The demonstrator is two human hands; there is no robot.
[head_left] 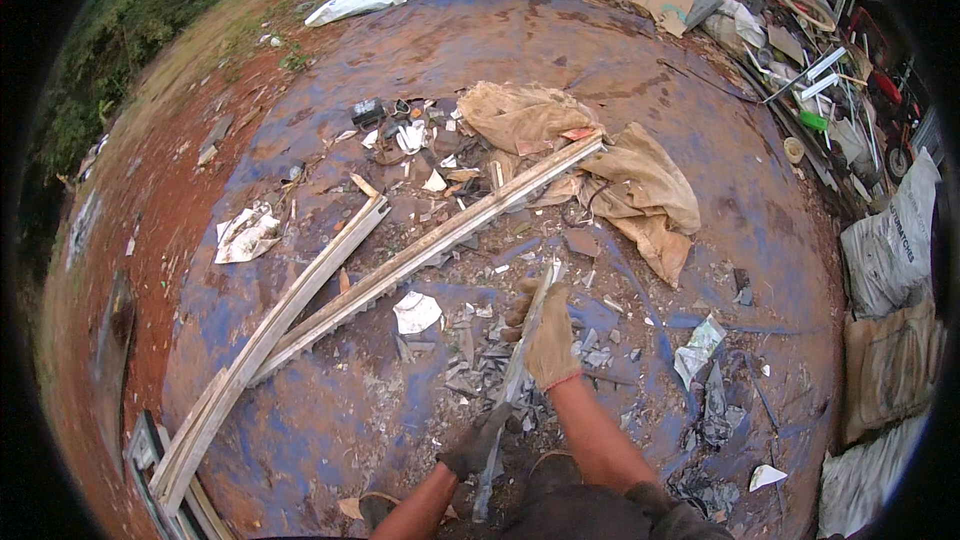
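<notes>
A long thin grey strip [516, 376], perhaps metal or plastic, runs between my hands and slants up and away from my body. My right hand [552, 338], in a tan work glove, is closed round its upper part. Lower down and nearer to me, my left hand [474, 450] in a dark, dirty glove grips the same strip. Below the strip, broken grey shards [470, 360] litter a muddy blue tarp [540, 30]. A white scrap [417, 312] lies to the left of my right hand.
Long pale frame bars [440, 242] lie diagonally across the left. Beyond them sits a crumpled brown sack [645, 195] with loose scrap beside it. Filled white sacks [895, 235] line the right edge, below a junk heap [810, 70]. Red soil [190, 210] borders the tarp.
</notes>
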